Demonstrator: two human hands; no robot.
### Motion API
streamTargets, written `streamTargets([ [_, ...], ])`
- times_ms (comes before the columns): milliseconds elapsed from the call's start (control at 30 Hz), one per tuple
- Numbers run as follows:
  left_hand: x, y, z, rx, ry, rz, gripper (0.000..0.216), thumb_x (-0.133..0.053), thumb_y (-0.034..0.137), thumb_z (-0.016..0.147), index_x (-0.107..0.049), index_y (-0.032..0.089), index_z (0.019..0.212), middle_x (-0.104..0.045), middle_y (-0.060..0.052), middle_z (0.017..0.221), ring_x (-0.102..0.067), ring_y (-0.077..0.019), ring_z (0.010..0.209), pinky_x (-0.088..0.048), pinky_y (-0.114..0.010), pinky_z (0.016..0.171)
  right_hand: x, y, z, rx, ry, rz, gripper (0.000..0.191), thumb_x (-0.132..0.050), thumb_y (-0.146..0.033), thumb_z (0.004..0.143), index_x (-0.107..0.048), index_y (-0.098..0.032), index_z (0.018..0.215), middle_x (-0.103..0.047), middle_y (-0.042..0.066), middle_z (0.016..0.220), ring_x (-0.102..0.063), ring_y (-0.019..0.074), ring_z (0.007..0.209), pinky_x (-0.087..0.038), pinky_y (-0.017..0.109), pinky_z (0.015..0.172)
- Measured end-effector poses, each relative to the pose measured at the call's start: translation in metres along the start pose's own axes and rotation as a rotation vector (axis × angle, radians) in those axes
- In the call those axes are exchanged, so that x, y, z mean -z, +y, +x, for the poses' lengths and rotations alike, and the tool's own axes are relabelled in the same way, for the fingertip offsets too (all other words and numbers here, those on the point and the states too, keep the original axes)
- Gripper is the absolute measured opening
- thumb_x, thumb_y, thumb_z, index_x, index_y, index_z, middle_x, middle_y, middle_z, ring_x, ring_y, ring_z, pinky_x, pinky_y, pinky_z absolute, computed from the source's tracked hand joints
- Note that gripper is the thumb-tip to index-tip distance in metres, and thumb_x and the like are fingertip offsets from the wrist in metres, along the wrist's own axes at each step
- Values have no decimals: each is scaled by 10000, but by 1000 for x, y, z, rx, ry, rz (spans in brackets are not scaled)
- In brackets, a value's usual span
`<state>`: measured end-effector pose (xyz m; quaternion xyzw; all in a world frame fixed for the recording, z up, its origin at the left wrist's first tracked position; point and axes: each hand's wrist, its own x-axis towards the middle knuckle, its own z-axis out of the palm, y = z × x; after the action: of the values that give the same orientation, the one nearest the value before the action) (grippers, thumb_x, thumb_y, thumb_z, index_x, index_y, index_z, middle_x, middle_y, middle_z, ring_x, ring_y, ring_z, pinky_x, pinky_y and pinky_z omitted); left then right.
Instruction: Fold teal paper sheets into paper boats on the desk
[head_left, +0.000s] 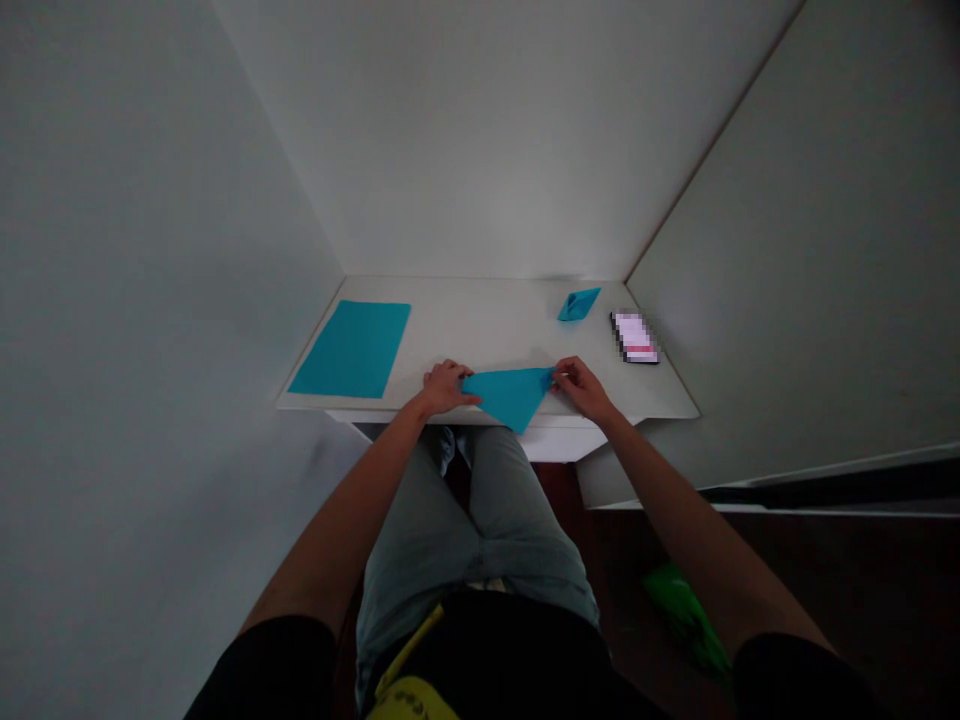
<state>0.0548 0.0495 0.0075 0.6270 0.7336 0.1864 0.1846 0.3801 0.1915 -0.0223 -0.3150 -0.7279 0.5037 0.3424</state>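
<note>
Fold: a teal paper triangle (510, 393), flat and matte, crisp straight edges, its point hanging just over the near edge of the table (480, 320).
Left hand: the left hand (444, 387) sits on the triangle's left corner, fingers curled down, grip closed on the paper there.
Right hand: the right hand (582, 386) is at the right corner, fingertips pinching the edge, grip closed on the paper too.
Sheet: a full teal sheet (352, 348), rectangular, smooth and unfolded, lies flat at the table's left side, well apart from the hands.
Small fold: a little folded teal piece (578, 304) sits far back on the right, angular, with one flap raised.
Phone: a dark-edged phone (634, 336) lies just beside the small fold, near the right wall, its screen lit and blurred.
Table: white, smooth, plain top, narrow, set into a corner.
Room: pale bare walls close in on the left, the back and the right; the floor below is dark, with something green (684, 615) lying on it at the right.
Lap: grey trousers under the table's edge.
</note>
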Motion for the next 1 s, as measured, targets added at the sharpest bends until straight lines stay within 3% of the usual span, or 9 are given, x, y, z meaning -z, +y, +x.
streamTargets([
  [133,2,3,-3,-4,2,-13,522,-936,544,716,-802,338,1177,-672,-99,1287,-600,-390,1271,-502,-531,1056,1,-2,-4,35,-87,12,436,-759,-504,865,-563,-272,1177,-754,72,1110,-760,254,1028,-613,465,949],
  [233,4,6,-6,-1,9,-22,442,-928,510,746,-817,365,1148,-682,-84,1288,-591,-383,1290,-481,-544,1076,3,-5,-4,42,-139,-123,485,-762,-415,852,-594,-266,1282,-766,98,1167,-756,273,1043,-621,448,879],
  [333,3,7,-11,-56,38,-55,346,-892,476,807,-828,363,1128,-731,-61,1228,-625,-339,1237,-465,-525,1095,4,-11,-5,120,-156,-316,388,-720,-370,891,-683,-252,1259,-754,106,1170,-729,283,1031,-611,449,855],
  [433,-1,6,-19,-134,63,-95,233,-820,393,892,-833,323,1114,-774,-54,1134,-670,-289,1138,-473,-488,1084,4,-17,-12,260,-193,-492,306,-691,-385,948,-756,-259,1219,-726,125,1178,-687,312,1102,-576,511,968],
  [533,-5,4,-31,-193,114,-110,199,-742,298,951,-823,291,1132,-771,-64,1160,-677,-263,1141,-491,-446,1057,3,-22,-21,356,-216,-617,352,-713,-465,969,-766,-281,1265,-709,141,1248,-658,338,1174,-527,551,1039],
  [700,-11,2,-59,-302,154,-7,337,-778,442,946,-791,304,1253,-732,-89,1309,-631,-295,1229,-446,-493,1115,0,-25,-37,391,-248,-719,387,-776,-536,930,-761,-302,1237,-718,120,1378,-656,359,1247,-477,566,1077],
  [833,-15,3,-73,-290,150,-14,270,-787,378,934,-804,316,1196,-749,-74,1295,-624,-299,1252,-435,-507,1130,-4,-24,-46,358,-205,-658,225,-689,-482,999,-776,-304,1105,-768,92,1288,-688,329,1188,-493,541,1034],
  [900,-16,4,-69,-254,178,-86,165,-735,372,965,-810,290,1087,-778,-71,1200,-654,-286,1197,-459,-494,1105,-5,-25,-45,288,-186,-550,262,-654,-522,1012,-767,-287,1032,-796,83,1142,-717,304,1059,-532,503,958],
  [1000,-16,8,-50,-155,204,-288,246,-675,480,988,-754,247,1004,-791,-62,985,-709,-254,983,-534,-423,945,-9,-25,-31,108,-86,-349,362,-651,-621,985,-717,-267,1027,-769,48,906,-693,248,809,-564,417,775],
])
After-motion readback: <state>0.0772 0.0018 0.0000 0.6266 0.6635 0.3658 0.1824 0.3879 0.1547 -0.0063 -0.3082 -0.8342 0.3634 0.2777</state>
